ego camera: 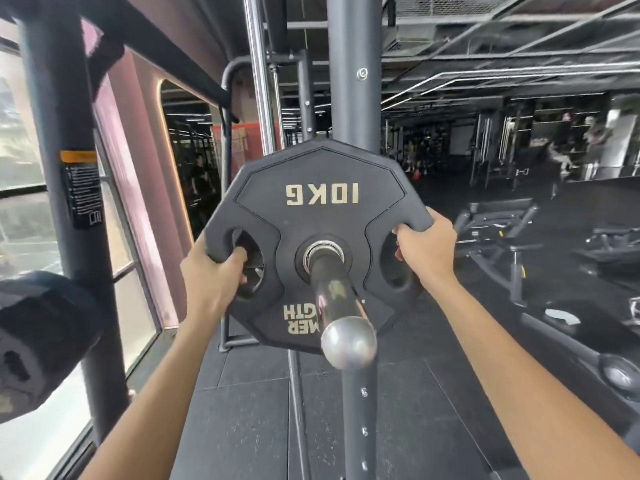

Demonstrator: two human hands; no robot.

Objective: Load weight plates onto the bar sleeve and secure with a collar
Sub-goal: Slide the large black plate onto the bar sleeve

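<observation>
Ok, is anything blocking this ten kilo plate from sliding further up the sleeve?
Nothing visible. The plate is already on the sleeve, left hand and right hand gripping it; the sleeve behind it is hidden.

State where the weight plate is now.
Centre of the head view, the weight plate sits on the bar sleeve, left hand and right hand gripping its side holes.

rack upright (pixel 349 81) stands close behind plate (pixel 311 174).
</observation>
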